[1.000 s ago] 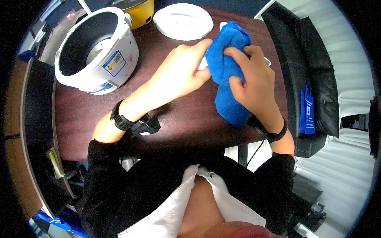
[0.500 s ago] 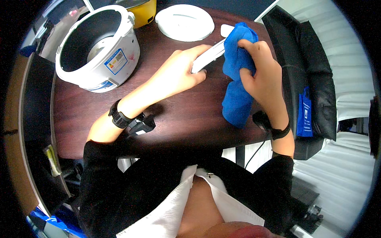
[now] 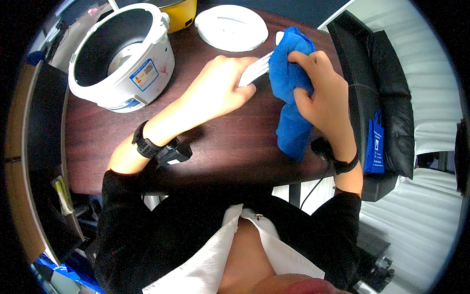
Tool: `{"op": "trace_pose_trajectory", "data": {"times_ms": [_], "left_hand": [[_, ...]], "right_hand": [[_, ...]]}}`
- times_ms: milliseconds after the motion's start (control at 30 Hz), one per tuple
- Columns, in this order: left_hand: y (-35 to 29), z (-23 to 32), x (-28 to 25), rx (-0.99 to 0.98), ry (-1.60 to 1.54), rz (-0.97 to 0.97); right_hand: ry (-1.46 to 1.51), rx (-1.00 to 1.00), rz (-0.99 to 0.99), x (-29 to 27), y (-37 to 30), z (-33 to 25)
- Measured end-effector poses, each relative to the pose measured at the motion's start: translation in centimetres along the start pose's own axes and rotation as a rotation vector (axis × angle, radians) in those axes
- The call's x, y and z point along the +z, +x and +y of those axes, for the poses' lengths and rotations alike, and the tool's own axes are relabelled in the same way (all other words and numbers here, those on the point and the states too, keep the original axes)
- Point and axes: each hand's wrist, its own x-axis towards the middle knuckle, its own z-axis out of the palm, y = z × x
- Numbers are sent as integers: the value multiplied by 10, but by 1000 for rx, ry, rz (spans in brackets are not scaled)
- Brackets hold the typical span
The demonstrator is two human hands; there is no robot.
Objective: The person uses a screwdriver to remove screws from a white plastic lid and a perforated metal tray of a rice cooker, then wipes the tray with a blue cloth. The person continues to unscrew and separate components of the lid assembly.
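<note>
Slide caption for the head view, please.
Left hand grips a white elongated object; right hand holds a blue cloth over part of it, above a dark table.

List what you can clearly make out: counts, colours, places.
Table: one, dark brown, centre
Cloth: one, blue, over table's right side
Long item: one, white, partly covered by cloth
Cooker body: one, white, far left
Pot: one, yellow, upper edge, cut off
Oval disc: one, white, far middle
Sofa: one, black, right
Bag: one, blue, against the sofa
Curtain: count unclear, white, far right
Wristbands: two, black, worn left and right
Devices: two, black, beside the wristbands
Sleeves: two, black, lower left and right
Collar: one, white, bottom middle
Left hand: one, bare, gripping long item
Right hand: one, bare, gripping cloth
</note>
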Motion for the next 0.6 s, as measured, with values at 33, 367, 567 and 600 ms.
{"op": "trace_pose_trajectory", "data": {"times_ms": [33,367,567,600], "left_hand": [[1,-1,0,8,-2,-2],[2,-3,-3,0,2,-29],[3,-4,-6,-33,14,-48],[3,-7,-5,-15,13,-36]], "right_hand": [[-18,-1,-8,1,0,-2],[-90,80,-10,-4,1,14],[73,-21,105,11,-1,7],[17,5,80,11,-4,-2]]}}
